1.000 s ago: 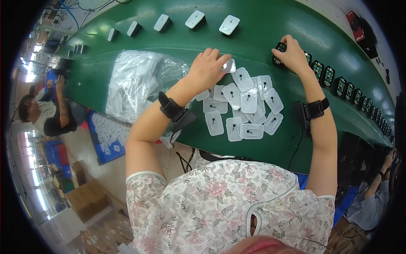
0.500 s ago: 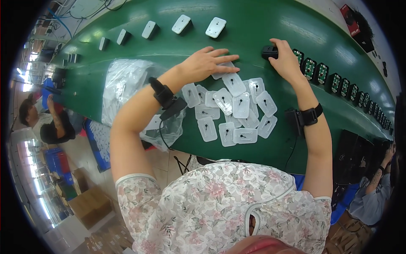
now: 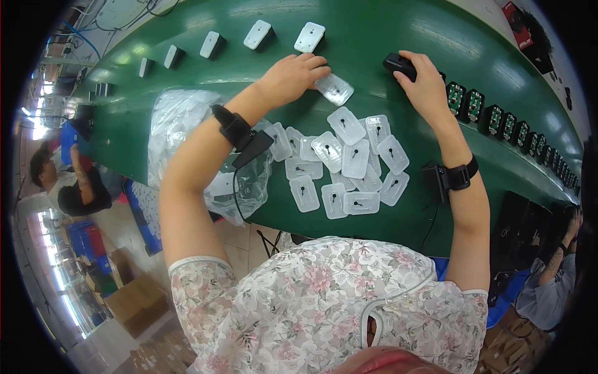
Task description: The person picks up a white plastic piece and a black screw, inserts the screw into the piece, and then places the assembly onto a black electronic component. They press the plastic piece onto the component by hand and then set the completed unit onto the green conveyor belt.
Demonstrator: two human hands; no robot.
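Note:
My left hand (image 3: 291, 78) pinches the corner of a translucent white plastic cover (image 3: 339, 91), which tilts off the green table (image 3: 367, 59) beyond the loose pile. Between the fingers and thumb of my right hand (image 3: 426, 86) is a small black case (image 3: 398, 63); its far side shows and its inside is hidden. Just right of that hand begins a curved row of open black cases with green circuit boards (image 3: 455, 98). Several more translucent covers (image 3: 355, 158), each with a dark keyhole-like mark, lie overlapping in front of me.
Black cases topped with white covers (image 3: 309, 38) stand in a spaced row at the far left. A clear plastic bag (image 3: 180, 124) lies under my left forearm. Straps on both forearms carry black devices (image 3: 254, 149) with cables. Other people (image 3: 81, 181) sit at left and right.
My left hand has drawn back left, lifting a cover off the top of the pile. My right hand has raised the black case slightly and turned it.

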